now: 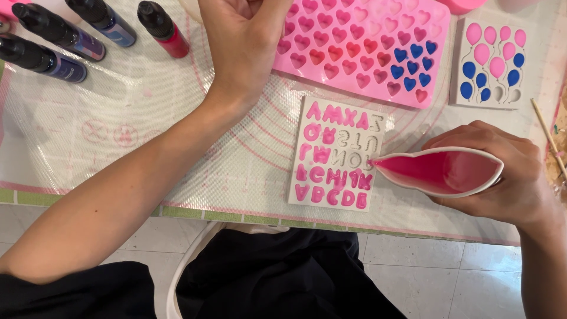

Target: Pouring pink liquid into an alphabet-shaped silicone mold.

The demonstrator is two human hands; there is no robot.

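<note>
My right hand [508, 177] squeezes a soft white cup [440, 171] of pink liquid, its pinched spout touching the right edge of a white letter mould [338, 155]. Many letter cavities hold pink fill; some in the middle rows look unfilled. My left hand [242, 35] rests on the mat near the top, fingers curled, beside a pink heart mould [360, 47]. Whether that hand holds anything is hidden by the frame edge.
A white balloon-shaped mould [490, 64] with pink and blue fill lies at the right. Several dark dropper bottles [59, 41] lie at top left, one red [164, 29]. A wooden stick [548, 136] lies at the far right. The translucent mat [118, 147] ends at the table's front edge.
</note>
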